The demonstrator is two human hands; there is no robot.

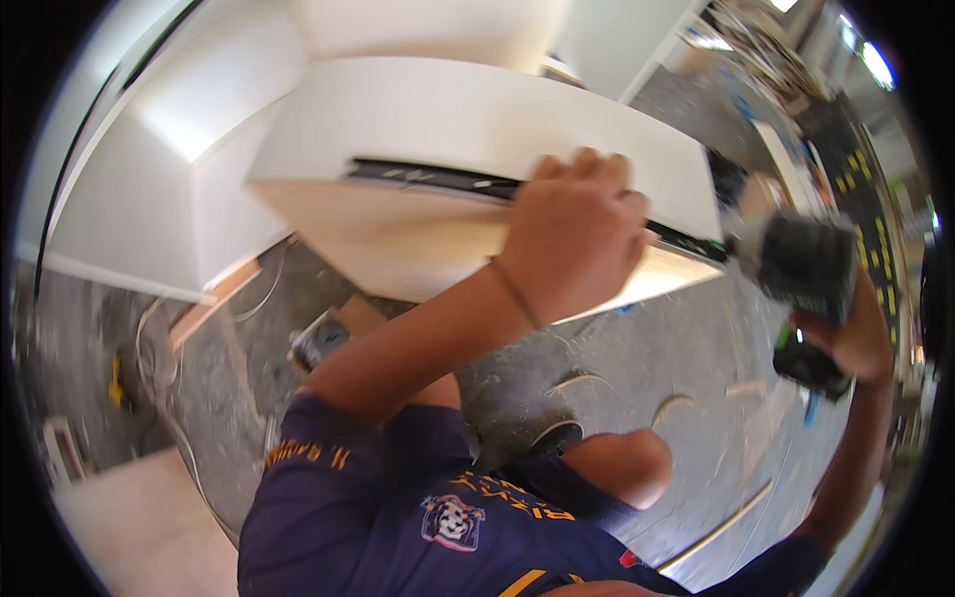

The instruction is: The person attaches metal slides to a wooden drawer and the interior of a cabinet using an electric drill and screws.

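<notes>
A white-faced wooden box (477, 114), like a drawer, stands tilted in front of me. Along its edge runs a black metal drawer slide (428, 177). My left hand (577, 234) is closed over the middle of this slide, fingers curled on the white side and thumb hidden, pressing it to the box. In my right hand (860, 343) I grip a cordless drill (806, 259) by its handle, below its dark body. The drill's front end meets the right end of the slide; the bit and any screw are too blurred to make out.
White cabinet panels (149, 199) stand at the left and behind the box. A pale cable (169, 418) crosses the grey floor, near a yellow-handled tool (117, 383) and a plywood sheet (149, 517). Wood offcuts (746, 388) lie at the right. Stacked timber (756, 50) sits far right.
</notes>
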